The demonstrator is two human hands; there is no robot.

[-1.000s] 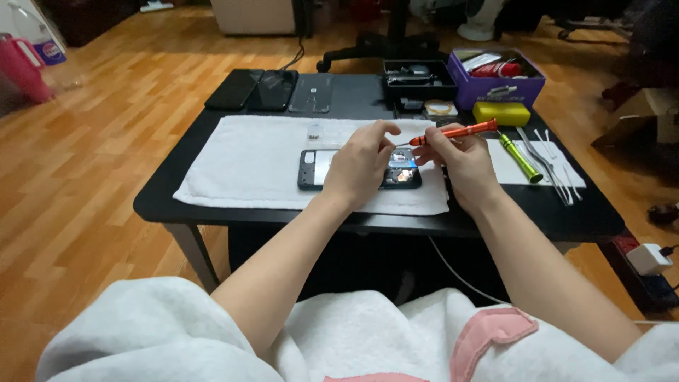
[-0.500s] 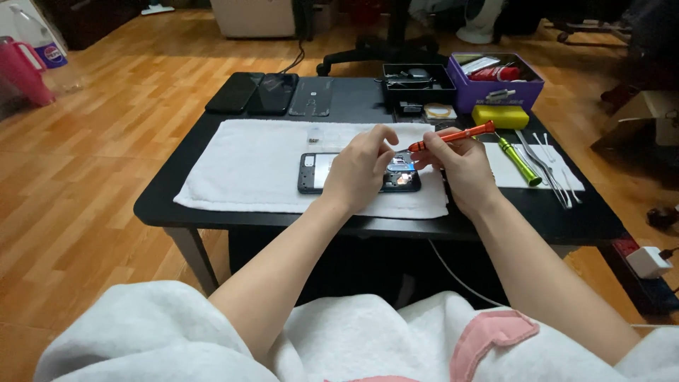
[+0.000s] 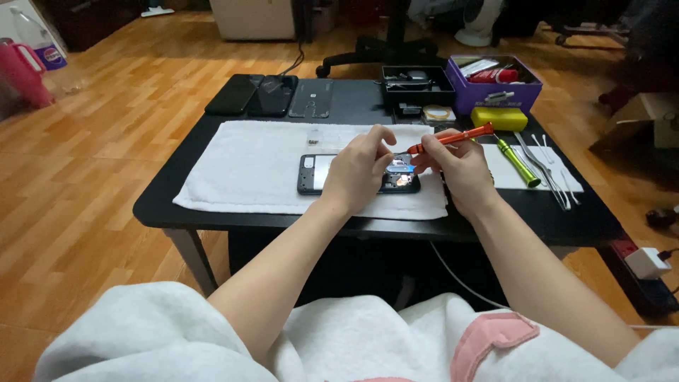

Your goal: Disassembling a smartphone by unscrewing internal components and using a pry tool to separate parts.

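Holding an orange screwdriver (image 3: 453, 137) pinched in right hand (image 3: 456, 170) fingers over the opened phone (image 3: 317, 174). Left hand (image 3: 357, 168) fingers pinch something tiny, can't tell what.

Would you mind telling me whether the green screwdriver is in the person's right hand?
No, the right hand holds an orange screwdriver, while the green screwdriver lies untouched on the white sheet beside it.

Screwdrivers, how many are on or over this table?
2: an orange screwdriver in the right hand and a green screwdriver lying right of it. Others may hide in the boxes.
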